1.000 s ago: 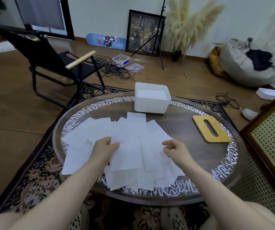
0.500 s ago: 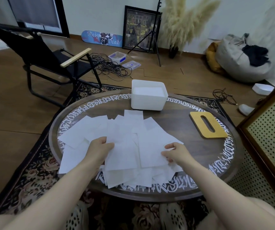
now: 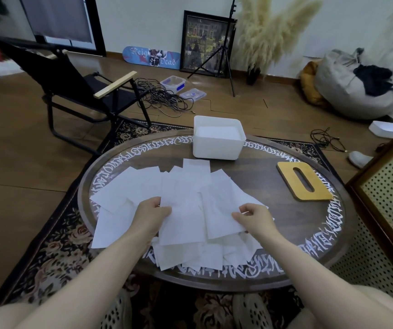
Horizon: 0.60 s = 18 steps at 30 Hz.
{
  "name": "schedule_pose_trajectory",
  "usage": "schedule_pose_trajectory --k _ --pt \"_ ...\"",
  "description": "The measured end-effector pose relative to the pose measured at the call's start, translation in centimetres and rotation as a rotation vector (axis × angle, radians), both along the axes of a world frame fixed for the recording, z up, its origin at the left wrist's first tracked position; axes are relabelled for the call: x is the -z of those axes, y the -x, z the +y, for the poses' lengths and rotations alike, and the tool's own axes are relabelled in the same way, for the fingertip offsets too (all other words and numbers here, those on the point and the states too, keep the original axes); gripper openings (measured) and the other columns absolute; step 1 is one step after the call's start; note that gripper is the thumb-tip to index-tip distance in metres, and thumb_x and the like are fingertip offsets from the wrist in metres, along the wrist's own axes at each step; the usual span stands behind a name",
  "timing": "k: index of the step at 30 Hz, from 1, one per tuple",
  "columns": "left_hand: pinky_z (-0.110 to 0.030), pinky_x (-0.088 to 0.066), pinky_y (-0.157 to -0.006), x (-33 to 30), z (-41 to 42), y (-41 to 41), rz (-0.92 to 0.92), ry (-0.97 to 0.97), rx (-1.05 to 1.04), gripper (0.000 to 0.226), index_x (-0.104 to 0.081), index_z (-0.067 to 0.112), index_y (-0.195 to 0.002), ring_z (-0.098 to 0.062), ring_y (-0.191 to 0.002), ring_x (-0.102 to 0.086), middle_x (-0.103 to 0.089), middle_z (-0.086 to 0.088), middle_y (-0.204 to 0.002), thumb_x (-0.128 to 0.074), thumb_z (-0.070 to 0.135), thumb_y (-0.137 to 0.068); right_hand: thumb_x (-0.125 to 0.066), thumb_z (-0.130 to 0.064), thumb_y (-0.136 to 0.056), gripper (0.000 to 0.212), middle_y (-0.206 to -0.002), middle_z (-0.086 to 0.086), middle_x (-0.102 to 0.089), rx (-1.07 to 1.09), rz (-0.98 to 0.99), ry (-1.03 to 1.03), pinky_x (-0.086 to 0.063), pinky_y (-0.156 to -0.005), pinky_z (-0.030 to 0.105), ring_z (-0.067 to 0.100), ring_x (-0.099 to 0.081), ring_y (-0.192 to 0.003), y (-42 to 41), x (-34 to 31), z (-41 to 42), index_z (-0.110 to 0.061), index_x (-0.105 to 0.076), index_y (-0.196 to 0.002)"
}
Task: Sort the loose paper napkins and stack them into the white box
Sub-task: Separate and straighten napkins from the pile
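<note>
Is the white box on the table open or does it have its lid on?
Open. The white box shows its rim and a pale interior from above, and the wooden slotted lid lies apart on the table.

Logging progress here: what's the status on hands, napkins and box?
Left hand and right hand each pinch a napkin. Loose napkins cover the table. White box open, path clear.
</note>
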State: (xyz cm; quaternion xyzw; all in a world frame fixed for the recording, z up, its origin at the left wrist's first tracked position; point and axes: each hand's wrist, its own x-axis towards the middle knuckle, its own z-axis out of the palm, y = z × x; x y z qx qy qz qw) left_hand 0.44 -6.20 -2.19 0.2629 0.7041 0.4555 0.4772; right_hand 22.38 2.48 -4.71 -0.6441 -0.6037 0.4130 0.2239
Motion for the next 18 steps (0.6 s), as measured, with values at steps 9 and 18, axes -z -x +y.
schedule_pose_trajectory --k 9,18 --pt "-0.050 -0.054 -0.078 0.4 0.1 -0.2 0.023 -0.008 -0.025 0.023 -0.063 0.012 -0.079 -0.032 -0.084 -0.065 -0.067 -0.012 -0.088 -0.049 -0.003 -0.090 -0.063 -0.006 -0.090 0.013 -0.059 0.001 -0.054 -0.024 0.408 0.014 -0.033 -0.041 0.012 0.003 -0.043 -0.041 0.7 -3.1 -1.9 -0.009 -0.061 -0.078" --pt "-0.043 -0.056 -0.078 0.2 0.0 -1.5 -0.027 -0.056 0.011 0.014 -0.066 0.015 -0.088 -0.030 -0.091 -0.067 -0.071 -0.011 -0.097 -0.055 0.007 -0.093 -0.064 -0.007 -0.090 0.015 -0.047 -0.011 -0.053 -0.138 0.455 0.120 -0.027 -0.049 0.020 0.008 -0.041 -0.047 2.1 -3.7 -3.4 -0.014 -0.060 -0.077"
